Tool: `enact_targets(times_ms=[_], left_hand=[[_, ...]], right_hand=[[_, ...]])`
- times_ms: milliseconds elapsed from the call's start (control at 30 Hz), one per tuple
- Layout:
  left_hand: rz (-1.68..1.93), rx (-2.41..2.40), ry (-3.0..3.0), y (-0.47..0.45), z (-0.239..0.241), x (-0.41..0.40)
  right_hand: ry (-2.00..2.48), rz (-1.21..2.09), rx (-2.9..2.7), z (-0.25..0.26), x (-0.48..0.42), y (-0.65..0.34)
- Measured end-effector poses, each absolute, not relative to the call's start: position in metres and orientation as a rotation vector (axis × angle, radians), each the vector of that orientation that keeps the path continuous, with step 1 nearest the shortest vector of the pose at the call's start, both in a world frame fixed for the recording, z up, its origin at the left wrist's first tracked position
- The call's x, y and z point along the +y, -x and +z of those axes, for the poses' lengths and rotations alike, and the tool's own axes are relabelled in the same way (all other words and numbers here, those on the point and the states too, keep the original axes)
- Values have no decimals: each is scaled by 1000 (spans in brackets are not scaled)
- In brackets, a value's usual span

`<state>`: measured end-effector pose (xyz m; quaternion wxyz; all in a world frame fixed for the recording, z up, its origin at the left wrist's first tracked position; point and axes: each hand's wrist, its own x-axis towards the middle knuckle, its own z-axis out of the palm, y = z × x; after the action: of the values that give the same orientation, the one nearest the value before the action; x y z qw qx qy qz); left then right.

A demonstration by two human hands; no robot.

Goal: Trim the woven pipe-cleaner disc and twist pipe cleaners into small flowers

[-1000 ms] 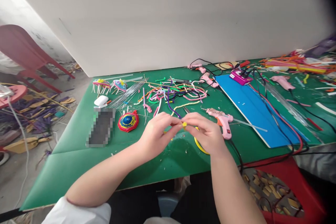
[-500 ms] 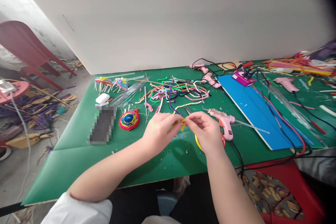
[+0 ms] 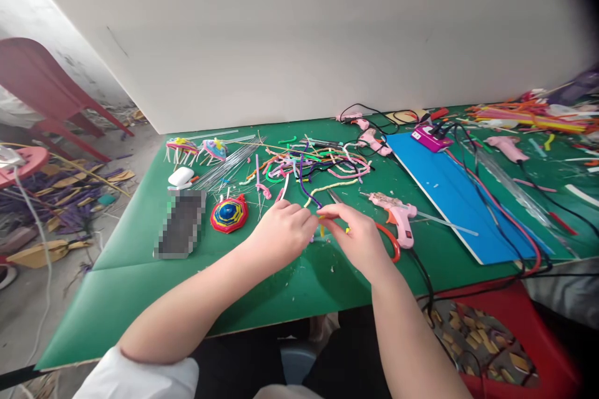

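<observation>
My left hand (image 3: 281, 234) and my right hand (image 3: 358, 237) meet over the near middle of the green table (image 3: 140, 287). Both pinch a short yellow pipe-cleaner piece (image 3: 322, 224) between their fingertips. Just beyond them lies a heap of coloured pipe cleaners (image 3: 313, 165). A pink glue gun (image 3: 395, 215) lies right of my right hand, beside red-handled scissors (image 3: 390, 243). A red, yellow and blue woven disc (image 3: 229, 214) rests to the left of my left hand.
A phone (image 3: 180, 224) and a white earbud case (image 3: 180, 177) lie at the left. A blue board (image 3: 449, 193) with cables, more glue guns (image 3: 374, 140) and a straw pile (image 3: 528, 115) fill the right. Red stool (image 3: 519, 324) at lower right, white wall behind.
Both hands have dropped slightly toward the table and closed in on each other. The yellow piece now sits lower between the fingertips. The red scissor handle has come into sight beside my right hand.
</observation>
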<state>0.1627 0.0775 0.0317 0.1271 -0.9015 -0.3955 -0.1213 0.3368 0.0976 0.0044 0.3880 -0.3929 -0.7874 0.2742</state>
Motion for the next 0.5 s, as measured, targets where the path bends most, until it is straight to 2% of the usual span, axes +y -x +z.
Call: enact_targets(times_ms=[167, 333, 500], left_hand=[[-514, -1533, 3017, -153, 42, 83], [-891, -2113, 3314, -145, 51, 92], [-1016, -2261, 3445, -137, 43, 101]], right_hand=[[807, 297, -2202, 0, 98, -337], [773, 161, -2184, 1, 98, -336], [784, 57, -2249, 3, 99, -336]])
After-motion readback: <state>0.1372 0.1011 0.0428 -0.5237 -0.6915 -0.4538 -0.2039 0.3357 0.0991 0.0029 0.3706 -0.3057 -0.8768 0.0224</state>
